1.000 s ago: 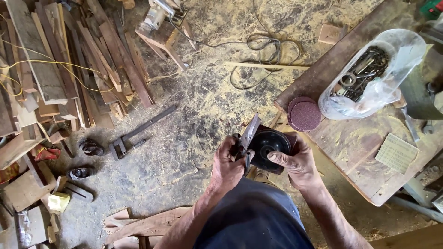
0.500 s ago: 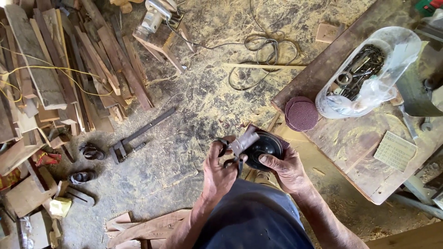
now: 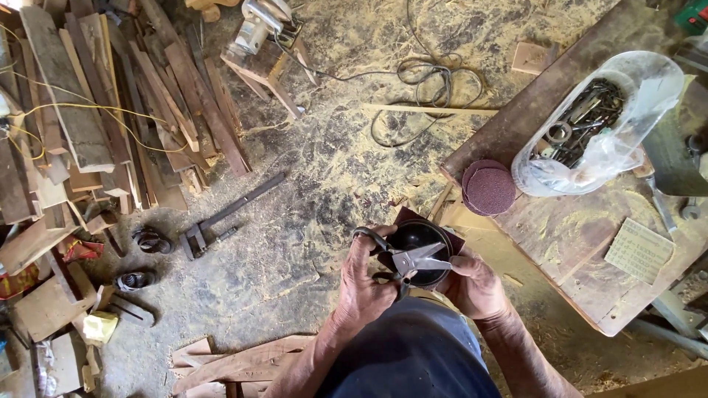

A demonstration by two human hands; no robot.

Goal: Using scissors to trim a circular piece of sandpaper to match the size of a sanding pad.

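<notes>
His left hand (image 3: 365, 284) grips the scissors (image 3: 405, 259), blades parted; his right hand (image 3: 472, 284), at three o'clock, pinches a black disc (image 3: 419, 239) and dark sheet.

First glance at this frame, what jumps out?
Bottom centre, the left hand works scissors against a black disc with a dark red sheet behind it, steadied by the right hand. On the workbench at right lie round sanding discs beside a clear tub of metal parts. Wood planks pile up at upper left.
</notes>
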